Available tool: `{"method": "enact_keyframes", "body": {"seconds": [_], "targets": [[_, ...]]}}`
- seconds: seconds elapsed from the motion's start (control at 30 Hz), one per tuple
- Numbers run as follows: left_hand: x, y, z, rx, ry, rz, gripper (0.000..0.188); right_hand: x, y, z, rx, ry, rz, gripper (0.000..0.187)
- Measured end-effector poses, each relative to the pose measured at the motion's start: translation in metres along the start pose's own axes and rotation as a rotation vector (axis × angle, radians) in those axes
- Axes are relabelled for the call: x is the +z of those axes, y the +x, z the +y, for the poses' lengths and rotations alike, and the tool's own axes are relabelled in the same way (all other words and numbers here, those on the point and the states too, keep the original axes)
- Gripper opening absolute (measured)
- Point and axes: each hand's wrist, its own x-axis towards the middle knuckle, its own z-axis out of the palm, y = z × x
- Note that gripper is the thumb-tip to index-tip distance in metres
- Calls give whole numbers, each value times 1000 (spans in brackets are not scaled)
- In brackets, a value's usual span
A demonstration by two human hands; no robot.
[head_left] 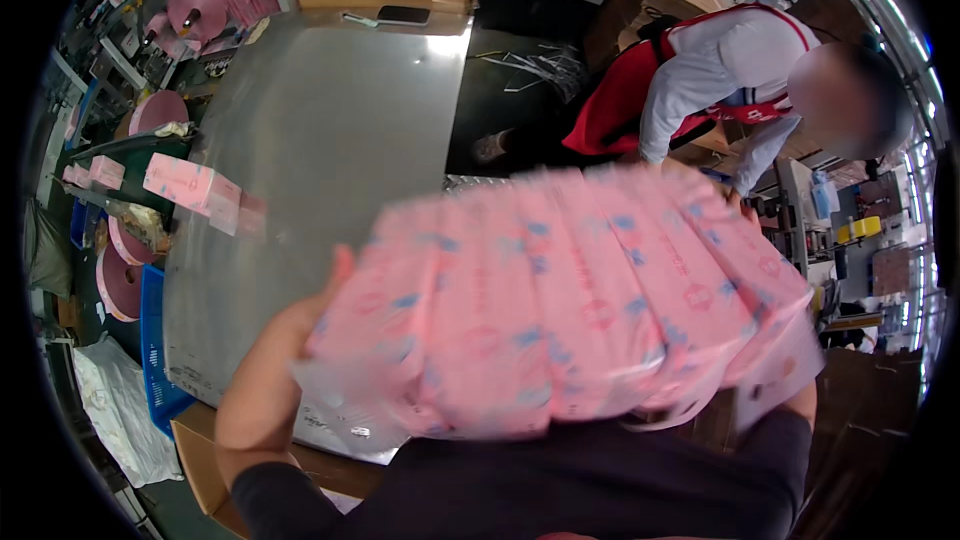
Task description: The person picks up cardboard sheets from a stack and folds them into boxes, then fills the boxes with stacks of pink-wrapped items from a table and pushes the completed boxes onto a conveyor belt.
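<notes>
left hand [318, 308] grasping blurred pink bundle [560, 300] | right hand hidden behind bundle, grip unclear

one head-worn fisheye view only, looking steeply down from above the wearer's chest, very close to the left hand [318, 312]; beyond its fingers the steel table [330, 130] runs away toward the picture's top.

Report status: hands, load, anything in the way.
Left hand grips the left end of the pink bundle; right hand hidden behind it. Bundle carried over the steel table. A co-worker bends ahead right.
</notes>
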Motion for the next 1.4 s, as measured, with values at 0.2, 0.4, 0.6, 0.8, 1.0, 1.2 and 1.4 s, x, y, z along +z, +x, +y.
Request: {"method": "enact_keyframes", "body": {"seconds": [0.2,0.4,0.6,0.8,1.0,1.2,1.4], "targets": [[-71,149,-56,-260,100,81,86,-210,-13,124,477,-301,248,67],[-53,173,-63,-251,1409,273,73,-181,42,235,730,-1034,-282,70],[-104,217,-150,-409,2121,-61,102,-149,10,337,207,-1636,-524,84],[-107,231,-203,-493,2068,4,99,-120,-11,379,-141,-1801,-872,88],[-87,225,-217,-710,2020,12,93,-100,-21,398,103,-1674,-851,77],[-74,174,-82,168,1577,535,60,-72,-6,357,-71,-1561,-623,67],[-141,-25,92,289,1581,1923,55,56,50,301,-333,-1090,-605,44]]}}
